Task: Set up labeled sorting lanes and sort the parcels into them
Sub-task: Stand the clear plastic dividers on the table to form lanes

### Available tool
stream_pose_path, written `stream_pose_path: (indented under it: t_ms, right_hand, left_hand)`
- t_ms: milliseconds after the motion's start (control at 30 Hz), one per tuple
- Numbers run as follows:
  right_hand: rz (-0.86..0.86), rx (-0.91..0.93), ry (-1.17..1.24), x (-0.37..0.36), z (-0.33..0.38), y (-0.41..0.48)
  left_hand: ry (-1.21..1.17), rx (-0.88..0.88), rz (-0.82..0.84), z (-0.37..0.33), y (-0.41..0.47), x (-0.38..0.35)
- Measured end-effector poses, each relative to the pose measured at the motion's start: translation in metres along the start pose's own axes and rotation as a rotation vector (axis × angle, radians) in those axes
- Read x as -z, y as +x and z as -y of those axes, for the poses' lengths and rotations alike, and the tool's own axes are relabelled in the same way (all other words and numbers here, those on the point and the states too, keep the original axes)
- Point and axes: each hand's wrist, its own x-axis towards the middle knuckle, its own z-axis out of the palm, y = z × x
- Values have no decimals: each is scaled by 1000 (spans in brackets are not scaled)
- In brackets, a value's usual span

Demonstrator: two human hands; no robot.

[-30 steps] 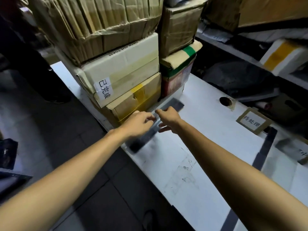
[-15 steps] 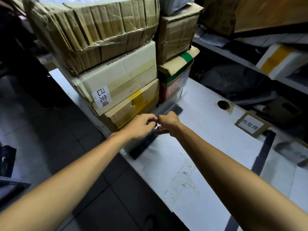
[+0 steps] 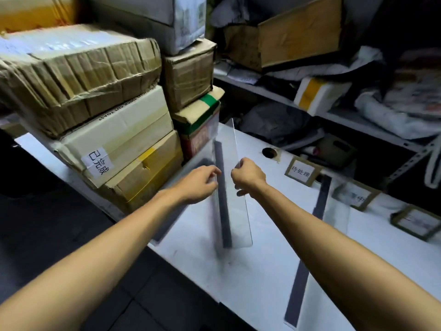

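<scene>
A clear plastic divider sheet (image 3: pixel 238 218) with a dark strip (image 3: pixel 223 199) along it is lifted off the white table (image 3: pixel 250 278). My left hand (image 3: pixel 199 183) grips its left edge. My right hand (image 3: pixel 247 175) pinches its right edge. The sheet hangs tilted above the table, just right of the stacked cardboard parcels (image 3: pixel 114 130). One parcel carries a white paper label (image 3: pixel 99 161). A framed lane label (image 3: pixel 301 172) lies to the right of my hands. Another dark strip (image 3: pixel 307 247) is stuck on the table farther right.
More framed labels (image 3: pixel 355 197) (image 3: pixel 416 220) lie along the table's right side. A round cable hole (image 3: pixel 269 152) sits behind my hands. A metal shelf (image 3: pixel 338 115) holds bags and a white-and-yellow parcel (image 3: pixel 319 93). Dark floor (image 3: pixel 59 223) lies left of the table.
Both hands have lifted the clear sheet with its dark strip off the table beside the parcels and swung it right, now raised and tilted. The camera view shifted right.
</scene>
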Motion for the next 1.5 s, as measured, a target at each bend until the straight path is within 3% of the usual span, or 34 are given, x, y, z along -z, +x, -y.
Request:
stream_pose_path:
  t_ms: [133,267,367,433,567,733,767,900,967,1233,1333,1500]
  right_hand:
    - [0,93,-30,43,-12,-9]
    - [37,204,-101,81,-24,-30]
    - [-17,266,-232,103,-38,-45]
    - [-56,317,-302,112,-48,-50]
    - [-87,358,-357,125,-60,-60]
    - [-443,295,-109,142,-62,-79]
    - [-421,222,20,146,-63,-80]
    - [37,-40,783,164,-72,-87]
    - [83,-53,882,176,-80,-95]
    - [-64,-143,985,240,-133,-111]
    - [-102,-128,986,260,-151,-113]
    - [-206,-137,945,294,-180,-104]
  left_hand:
    - [177,-127,-134,-52,13,6]
    - [592,-362,-345,-94,13,9]
    - [821,-456,-362,-122,8,6]
    - [854,-402,-310,-140,1,7]
    - [798,-296,-253,-169,-14,5]
    - [689,-230,-357,-201,-33,-4]
    - [644,-209,-376,-207,-35,-5]
    - [425,-221,-396,-233,-43,-13]
    - [326,-266,-365,-248,-45,-23]
    - [216,-275,-304,-313,-37,-76]
    - [153,-279,-197,-336,-31,-85]
    - [-242,-389,249,-361,-6,-99]
